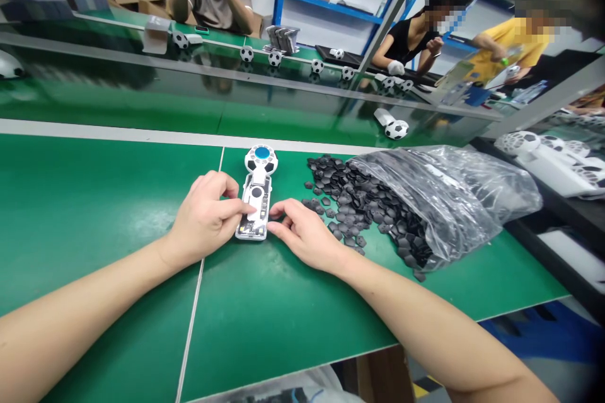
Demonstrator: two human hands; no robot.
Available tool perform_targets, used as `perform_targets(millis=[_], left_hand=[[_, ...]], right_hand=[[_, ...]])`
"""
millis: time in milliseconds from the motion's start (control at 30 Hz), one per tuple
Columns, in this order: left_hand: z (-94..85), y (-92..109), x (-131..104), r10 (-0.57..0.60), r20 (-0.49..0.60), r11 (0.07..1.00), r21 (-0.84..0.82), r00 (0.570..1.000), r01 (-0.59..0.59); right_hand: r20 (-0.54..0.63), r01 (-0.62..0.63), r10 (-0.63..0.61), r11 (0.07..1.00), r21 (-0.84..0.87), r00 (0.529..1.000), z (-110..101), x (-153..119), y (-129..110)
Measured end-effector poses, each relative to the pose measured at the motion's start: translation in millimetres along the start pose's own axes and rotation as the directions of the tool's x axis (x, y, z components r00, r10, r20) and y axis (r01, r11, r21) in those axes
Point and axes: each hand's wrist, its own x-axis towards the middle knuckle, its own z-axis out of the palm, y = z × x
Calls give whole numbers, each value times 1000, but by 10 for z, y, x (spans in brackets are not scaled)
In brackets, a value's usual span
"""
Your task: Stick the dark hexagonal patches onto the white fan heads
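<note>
A white device (256, 204) lies on the green table, its handle towards me and its round football-patterned head, with a blue disc, at the far end. Electronic parts show inside the open handle. My left hand (208, 217) is at the handle's left side, index fingertip on the white piece inside and the other fingers curled. Against the right edge rests my right hand (305, 233), thumb and forefinger apart. To its right, small black pentagon pieces (350, 201) spill from a clear plastic bag (454, 195).
Beyond the pale strip, a belt (189, 104) carries a football-patterned device (396, 130). More such devices stand along the far side, where several people sit. On the right, a black tray (534, 233) holds white shells (558, 157). The table's front edge is near my forearms.
</note>
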Motion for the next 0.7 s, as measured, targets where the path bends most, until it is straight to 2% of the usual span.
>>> perform_targets(millis=[700], left_hand=[[5,2,6,8,-1,1000,-10,1000,-8]], right_hand=[[4,-1,1,1000,3,1000,-3,2,7]])
